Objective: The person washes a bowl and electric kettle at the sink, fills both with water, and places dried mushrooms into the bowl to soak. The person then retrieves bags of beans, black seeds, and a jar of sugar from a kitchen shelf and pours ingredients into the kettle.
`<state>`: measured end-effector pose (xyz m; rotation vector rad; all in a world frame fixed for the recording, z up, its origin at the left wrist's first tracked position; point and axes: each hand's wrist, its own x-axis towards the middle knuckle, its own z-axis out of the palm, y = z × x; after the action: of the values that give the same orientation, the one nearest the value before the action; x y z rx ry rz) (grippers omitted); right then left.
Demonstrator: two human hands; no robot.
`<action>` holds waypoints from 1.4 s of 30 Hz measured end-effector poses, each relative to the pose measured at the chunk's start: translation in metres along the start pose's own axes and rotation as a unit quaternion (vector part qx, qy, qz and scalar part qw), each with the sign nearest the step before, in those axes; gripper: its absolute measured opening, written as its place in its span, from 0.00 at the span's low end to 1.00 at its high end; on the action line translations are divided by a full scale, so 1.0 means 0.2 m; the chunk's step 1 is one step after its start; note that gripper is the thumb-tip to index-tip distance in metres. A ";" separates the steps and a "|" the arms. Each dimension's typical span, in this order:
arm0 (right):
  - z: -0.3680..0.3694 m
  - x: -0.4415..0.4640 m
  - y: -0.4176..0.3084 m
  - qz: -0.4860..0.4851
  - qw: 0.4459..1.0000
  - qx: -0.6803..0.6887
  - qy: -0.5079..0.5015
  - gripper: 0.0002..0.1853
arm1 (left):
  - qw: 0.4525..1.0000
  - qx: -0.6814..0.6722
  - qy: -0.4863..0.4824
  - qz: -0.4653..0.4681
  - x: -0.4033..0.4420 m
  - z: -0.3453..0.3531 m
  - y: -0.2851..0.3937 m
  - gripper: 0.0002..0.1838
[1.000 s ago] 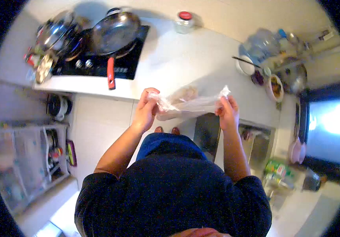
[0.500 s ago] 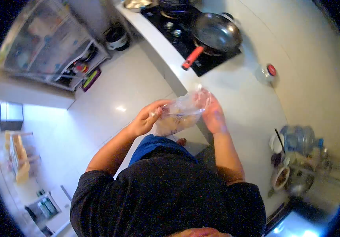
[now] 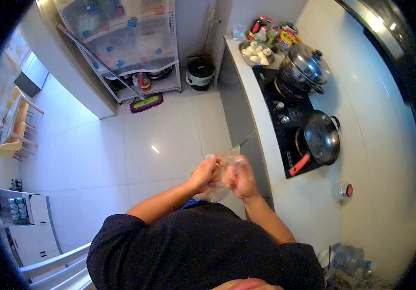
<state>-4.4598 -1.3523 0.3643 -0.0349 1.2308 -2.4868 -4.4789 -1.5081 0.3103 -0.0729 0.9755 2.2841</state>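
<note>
A clear plastic bag (image 3: 216, 194) hangs in front of my body, beside the counter's edge. Its lower part shows under my hands, and a bit of its film stands up above them. What it contains is hard to make out here. My left hand (image 3: 204, 175) is closed on the bag's left upper part. Close beside it, my right hand (image 3: 240, 180) grips the bag from the right, fingers curled and slightly blurred. Both hands are nearly touching each other.
Along the counter (image 3: 309, 205) on the right stand a wok with a red handle (image 3: 321, 140), a lidded pot (image 3: 304, 67), a bowl of white pieces (image 3: 256, 53) and a jar (image 3: 342, 192). A mop (image 3: 146, 103) and a rice cooker (image 3: 199, 77) are on the floor ahead.
My head view has shifted, showing more of the stove and shelf. My hands have come closer together and closed on the bag's upper part; the right one was spread against it before.
</note>
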 end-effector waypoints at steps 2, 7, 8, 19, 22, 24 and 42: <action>0.09 0.19 0.07 0.109 0.992 -0.060 0.022 0.15 | 0.944 0.302 0.079 0.108 0.03 -0.06 0.13 0.13; 0.02 0.63 0.23 0.253 0.959 0.115 0.051 0.12 | 0.820 0.489 0.054 0.292 0.04 -0.23 0.49 0.18; 0.05 0.70 0.25 0.252 0.964 0.071 0.050 0.12 | 0.707 0.601 0.049 0.371 0.08 -0.26 0.56 0.18; 0.10 1.58 0.10 0.197 0.805 -0.428 -0.362 0.23 | 0.722 0.690 -0.004 -0.040 0.59 -0.36 1.34 0.22; 0.16 1.83 -0.05 0.265 0.902 -0.255 -0.225 0.25 | 0.866 0.469 0.091 0.150 0.70 -0.60 1.41 0.19; 0.12 2.05 -0.16 0.337 0.897 -0.193 -0.211 0.25 | 0.756 0.563 0.132 0.307 0.72 -0.61 1.51 0.16; 0.31 3.39 -0.54 0.221 0.890 -0.299 -0.262 0.07 | 0.882 0.442 0.060 0.155 1.53 -1.27 2.46 0.26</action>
<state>-5.1141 -1.5643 0.3933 -0.4907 1.4895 -1.4976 -5.0556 -1.7655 0.3480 0.3566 2.1247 1.8820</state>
